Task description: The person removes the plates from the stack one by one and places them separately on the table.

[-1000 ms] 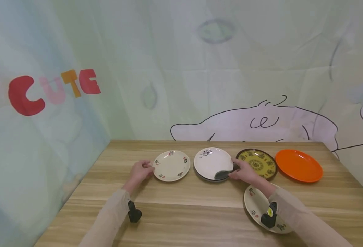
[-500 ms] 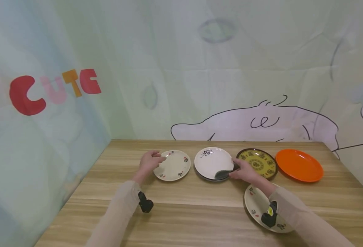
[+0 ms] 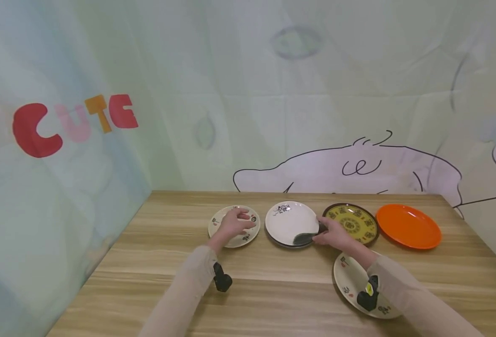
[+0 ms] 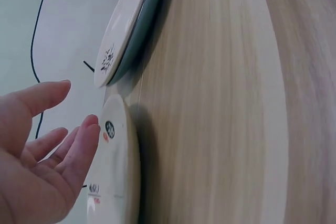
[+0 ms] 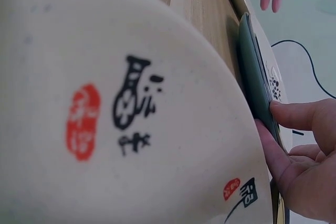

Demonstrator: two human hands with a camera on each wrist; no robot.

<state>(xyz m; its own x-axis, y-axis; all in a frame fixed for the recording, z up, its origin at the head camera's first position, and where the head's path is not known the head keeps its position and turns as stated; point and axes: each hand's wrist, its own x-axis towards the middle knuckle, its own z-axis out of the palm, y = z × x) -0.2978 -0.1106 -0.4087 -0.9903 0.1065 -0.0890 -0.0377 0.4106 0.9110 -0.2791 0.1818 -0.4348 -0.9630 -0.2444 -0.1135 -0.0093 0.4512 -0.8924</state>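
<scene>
My left hand (image 3: 236,223) hovers over a small cream plate (image 3: 218,223) with little printed motifs. Its fingers are loosely bent and hold nothing; the left wrist view shows the fingers (image 4: 84,137) apart from the plate rim. My right hand (image 3: 332,232) is at the right edge of a white plate (image 3: 290,220) with a dark floral sprig and a dark green patch. In the right wrist view its thumb and a finger (image 5: 266,137) pinch the rim. A green-sided plate (image 5: 252,66) lies directly under the white one. How far the fingers reach beneath is hidden.
Right of the white plate lie a yellow-green patterned plate (image 3: 351,224) with a dark rim and an orange plate (image 3: 408,226). A larger cream plate (image 3: 351,285) sits under my right forearm. Behind the wooden table (image 3: 273,299) hangs a printed cloth (image 3: 214,93).
My left hand has moved rightward from the cream plate's left edge to above its middle. My right hand has stayed at the white plate, and the plates have not visibly moved.
</scene>
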